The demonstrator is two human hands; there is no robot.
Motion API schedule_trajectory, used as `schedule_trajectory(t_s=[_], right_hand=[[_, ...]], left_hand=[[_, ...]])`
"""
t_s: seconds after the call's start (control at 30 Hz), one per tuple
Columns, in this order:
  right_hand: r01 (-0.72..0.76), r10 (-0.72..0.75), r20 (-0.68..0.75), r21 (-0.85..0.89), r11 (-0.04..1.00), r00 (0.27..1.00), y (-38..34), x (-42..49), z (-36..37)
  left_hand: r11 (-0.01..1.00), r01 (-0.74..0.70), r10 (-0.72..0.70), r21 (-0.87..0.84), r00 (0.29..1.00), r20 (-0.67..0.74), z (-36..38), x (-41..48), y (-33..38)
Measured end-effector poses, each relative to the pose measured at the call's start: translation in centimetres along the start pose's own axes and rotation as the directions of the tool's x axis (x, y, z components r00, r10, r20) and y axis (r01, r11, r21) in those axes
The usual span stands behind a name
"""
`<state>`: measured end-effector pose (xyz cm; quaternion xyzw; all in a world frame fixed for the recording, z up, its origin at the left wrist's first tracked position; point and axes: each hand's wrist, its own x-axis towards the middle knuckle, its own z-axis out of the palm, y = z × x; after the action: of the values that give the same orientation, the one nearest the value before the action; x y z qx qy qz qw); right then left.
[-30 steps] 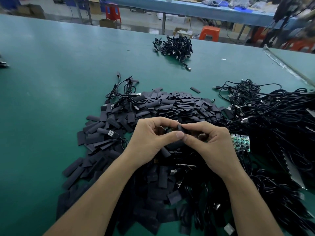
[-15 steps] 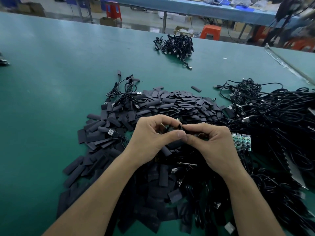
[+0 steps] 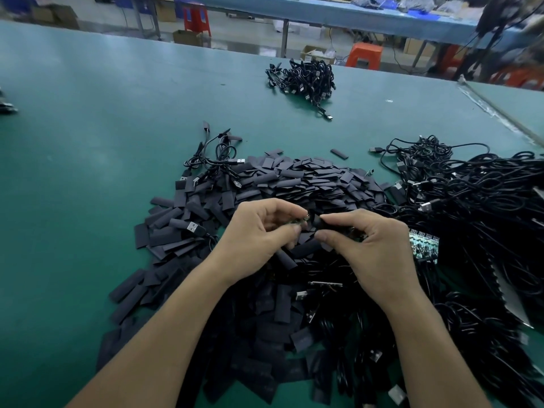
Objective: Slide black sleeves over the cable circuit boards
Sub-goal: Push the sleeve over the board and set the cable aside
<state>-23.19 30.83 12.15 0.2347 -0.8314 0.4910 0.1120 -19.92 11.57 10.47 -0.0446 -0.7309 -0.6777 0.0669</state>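
My left hand [image 3: 259, 231] pinches a small green circuit board [image 3: 300, 220] whose tip pokes out between thumb and fingers. Just to its right, my right hand [image 3: 365, 245] pinches a black sleeve [image 3: 319, 222] with its open end facing the board. The two hands are held close together above a big heap of loose black sleeves [image 3: 294, 178] on the green table. The board's cable is hidden under my hands.
A tangle of black cables [image 3: 477, 201] fills the right side, with a green panel of circuit boards [image 3: 424, 244] beside my right hand. A few cables [image 3: 212, 160] lie at the heap's far left, and a bundle of cables [image 3: 306, 79] sits further back. Green table [image 3: 88, 142] stretches left.
My hands have drawn slightly apart, so the green board tip now shows between them, with the sleeve just off its end.
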Motion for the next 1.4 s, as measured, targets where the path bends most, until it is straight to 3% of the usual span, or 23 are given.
schedule_trajectory(t_s=[0.17,0.67,1.03,1.4], right_hand=[[0.056,-0.054,0.019,-0.157,0.986,0.998,-0.05,0.07,-0.16],[0.016,-0.003,0.099,-0.134,0.991,0.995,0.34,-0.02,-0.15],[0.066,-0.006,0.215,-0.27,0.961,0.977,-0.02,0.3,-0.6],[0.058,0.009,0.234,-0.277,0.959,0.972,-0.58,0.87,-0.91]], left_hand=[[0.998,0.061,-0.061,0.023,0.998,0.002,-0.7,0.17,0.08],[0.992,0.063,-0.066,0.114,0.998,0.019,-0.6,-0.02,0.4],[0.981,0.113,-0.124,0.159,0.99,0.063,-0.39,-0.12,0.75],[0.98,0.145,-0.161,0.136,0.981,0.112,-0.72,-0.12,0.97]])
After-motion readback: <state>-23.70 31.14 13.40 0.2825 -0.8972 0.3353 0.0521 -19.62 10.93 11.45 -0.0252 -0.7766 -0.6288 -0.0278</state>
